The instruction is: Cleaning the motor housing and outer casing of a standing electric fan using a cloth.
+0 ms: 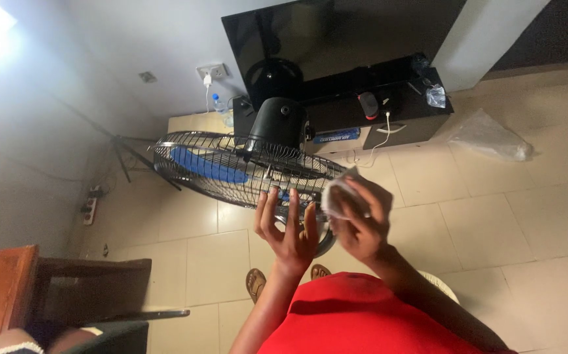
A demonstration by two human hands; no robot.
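Observation:
A standing fan (245, 167) with a black wire cage, blue blades and a black motor housing tilts in front of me. My left hand (288, 226) is spread, palm toward me, its fingertips touching the near rim of the cage. Beside it on the right, my right hand (361, 219) is closed on a crumpled white cloth (338, 192), which it presses against the cage edge. My red clothing (369, 314) fills the lower frame.
A black television (336, 36) stands on a dark low cabinet (369, 115) behind the fan. A clear plastic bag (490, 136) lies on the tiled floor at right. A power strip (89, 204) lies by the left wall. Wooden furniture (2, 288) sits at lower left.

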